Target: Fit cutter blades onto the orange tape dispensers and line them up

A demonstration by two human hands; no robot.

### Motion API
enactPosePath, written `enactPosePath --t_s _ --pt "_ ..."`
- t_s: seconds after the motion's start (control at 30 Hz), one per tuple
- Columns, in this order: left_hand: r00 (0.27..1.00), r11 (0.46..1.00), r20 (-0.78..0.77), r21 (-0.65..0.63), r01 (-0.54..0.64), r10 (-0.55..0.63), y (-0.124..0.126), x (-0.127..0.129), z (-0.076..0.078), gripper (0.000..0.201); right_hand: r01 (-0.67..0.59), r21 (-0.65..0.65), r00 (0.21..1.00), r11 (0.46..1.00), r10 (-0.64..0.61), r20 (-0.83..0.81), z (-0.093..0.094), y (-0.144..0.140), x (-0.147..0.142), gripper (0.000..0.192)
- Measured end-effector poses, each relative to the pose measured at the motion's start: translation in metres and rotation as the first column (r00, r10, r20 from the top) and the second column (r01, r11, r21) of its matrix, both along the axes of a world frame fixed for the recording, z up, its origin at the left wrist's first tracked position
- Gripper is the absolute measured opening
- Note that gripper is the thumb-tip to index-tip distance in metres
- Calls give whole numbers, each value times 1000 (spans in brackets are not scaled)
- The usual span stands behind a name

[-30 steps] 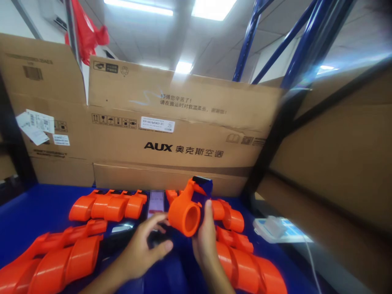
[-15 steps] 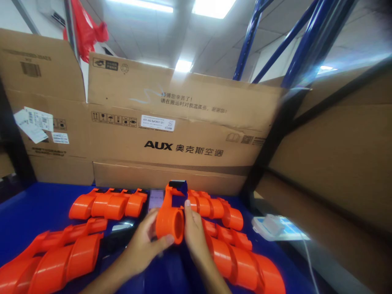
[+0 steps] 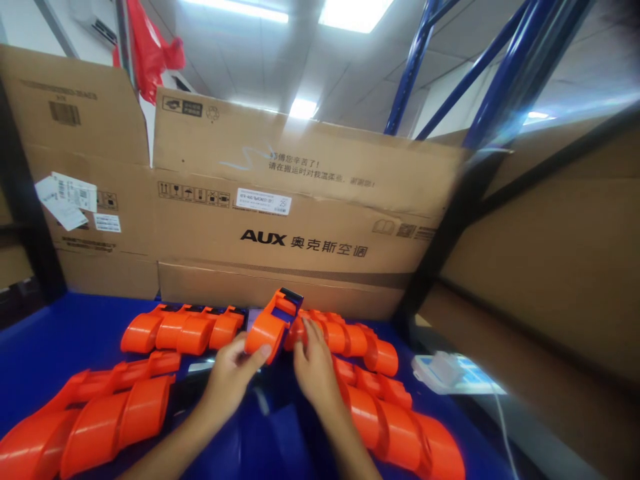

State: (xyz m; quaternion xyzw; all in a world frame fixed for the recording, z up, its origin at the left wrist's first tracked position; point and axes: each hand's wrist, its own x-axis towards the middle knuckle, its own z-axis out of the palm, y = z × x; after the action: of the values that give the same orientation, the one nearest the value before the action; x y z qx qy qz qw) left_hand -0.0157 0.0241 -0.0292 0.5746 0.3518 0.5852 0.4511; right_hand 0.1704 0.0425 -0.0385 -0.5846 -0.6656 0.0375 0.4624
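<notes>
My left hand [image 3: 233,373] is closed round an orange plastic tape dispenser [image 3: 265,333], its thumb on the curved body. The dispenser is tilted, with its black-edged end pointing up and away. Close by on the right, my right hand [image 3: 316,363] has bent fingers on another orange dispenser [image 3: 295,333] at the near-left end of the back right row; the fingers hide part of it. Similar dispensers lie in rows on both sides: a back left row [image 3: 173,331], a front left row [image 3: 97,423] and a front right row [image 3: 395,427].
A blue surface [image 3: 95,327] lies under the rows. Behind it stands a large cardboard sheet [image 3: 210,233]. On the right are a white power strip [image 3: 450,373] with a cable and a dark upright post [image 3: 425,280]. A dark object [image 3: 193,383] lies left of my left hand.
My right hand has come off the held dispenser and moved to the one beside it. My left hand has turned and tilted its dispenser, shifting it slightly left and up. The view shifted slightly.
</notes>
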Motion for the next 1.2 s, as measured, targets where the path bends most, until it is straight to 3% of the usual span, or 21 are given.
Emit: enactPosePath --t_s 0.1,0.27,0.6,0.8,1.0,1.2 --pt "1000 1000 -11 -4 -4 4 1 0 -2 36 45 -77 986 996 -32 162 -6 -1 -4 51" --pt "1000 999 3 -30 -15 15 2 1 -3 40 88 -86 942 992 -55 331 -8 -3 -7 46" --pt "991 986 67 -126 -111 120 9 -5 -5 44 196 -23 899 980 -171 403 2 3 -14 40" --pt "987 985 66 -107 -138 145 12 -7 -12 44 192 -97 863 977 -120 491 7 1 -18 43" --pt "991 994 105 -82 -79 87 7 1 -8 48 170 -183 920 968 -89 381 2 3 -25 45" --pt "988 993 115 -75 -93 101 8 -1 -7 50 10 -46 983 999 -1 182 2 7 -21 30"
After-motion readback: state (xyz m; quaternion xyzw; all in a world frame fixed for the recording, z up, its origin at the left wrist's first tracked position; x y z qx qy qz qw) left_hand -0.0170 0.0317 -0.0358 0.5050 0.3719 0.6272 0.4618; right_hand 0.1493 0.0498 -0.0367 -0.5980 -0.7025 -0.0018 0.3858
